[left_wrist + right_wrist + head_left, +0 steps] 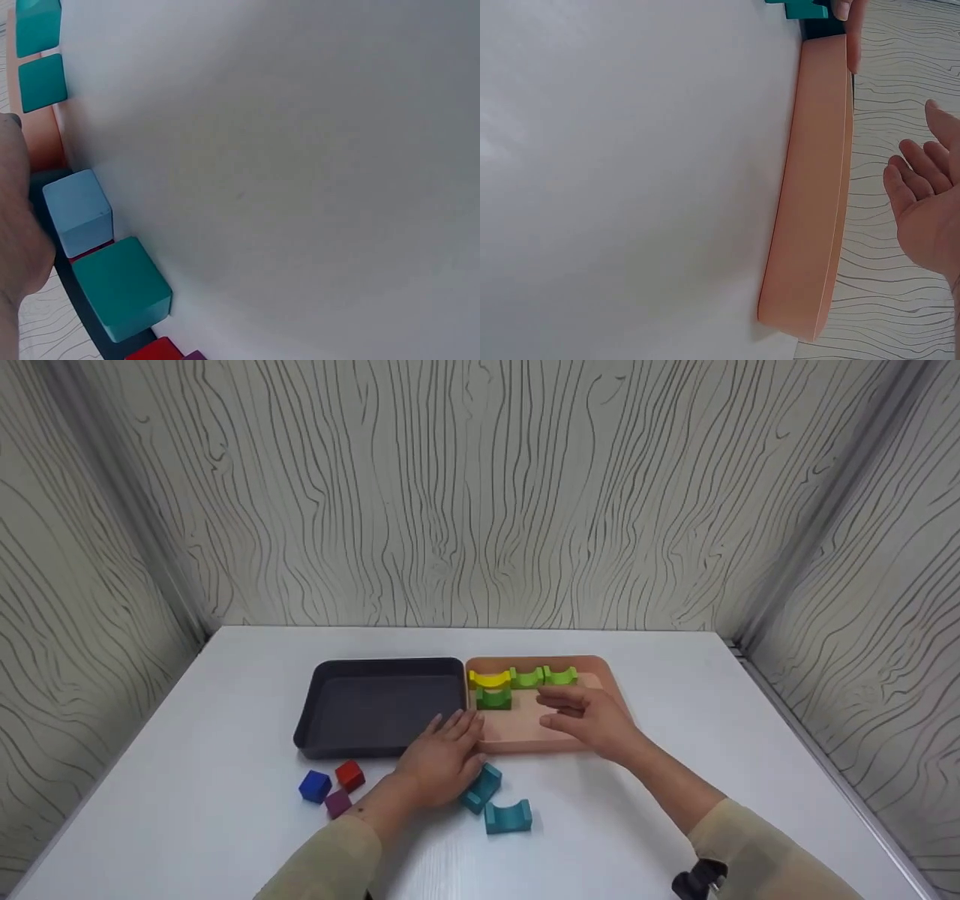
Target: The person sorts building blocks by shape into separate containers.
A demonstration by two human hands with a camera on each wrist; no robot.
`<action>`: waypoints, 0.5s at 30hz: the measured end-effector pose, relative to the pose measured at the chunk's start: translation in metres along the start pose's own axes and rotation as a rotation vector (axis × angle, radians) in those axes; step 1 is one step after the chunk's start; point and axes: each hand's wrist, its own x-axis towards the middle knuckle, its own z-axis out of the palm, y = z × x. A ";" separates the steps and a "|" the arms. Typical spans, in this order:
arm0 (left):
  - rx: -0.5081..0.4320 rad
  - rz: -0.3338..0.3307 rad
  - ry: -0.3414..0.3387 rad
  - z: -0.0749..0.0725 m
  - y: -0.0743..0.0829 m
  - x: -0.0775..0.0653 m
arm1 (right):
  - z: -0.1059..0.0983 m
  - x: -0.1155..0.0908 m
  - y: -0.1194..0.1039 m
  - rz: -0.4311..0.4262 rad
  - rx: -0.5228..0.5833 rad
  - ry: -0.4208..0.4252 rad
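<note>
We distinguish: charcoal tray [382, 701]; peach tray [517, 729]; yellow block [490, 685]; lime blocks [527, 684]; green block [493, 703]; teal blocks [508, 820]; pale blue block [79, 210]; red cube [350, 775]; blue cube [315, 786]; purple cube [338, 802]; white surface [592, 840]; off-white walls [450, 495] patterned with dark, wavy lines.

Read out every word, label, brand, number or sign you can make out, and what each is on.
None: no readable text in any view.
The dark tray, peach tray and teal blocks show no lettering on their visible sides.
The wall carries only a wood-grain line pattern.
The black device by the right sleeve is too small to tell whether it is marked.
</note>
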 end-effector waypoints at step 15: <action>-0.007 -0.001 -0.008 -0.001 0.001 -0.001 | 0.011 -0.032 -0.002 -0.010 0.021 -0.093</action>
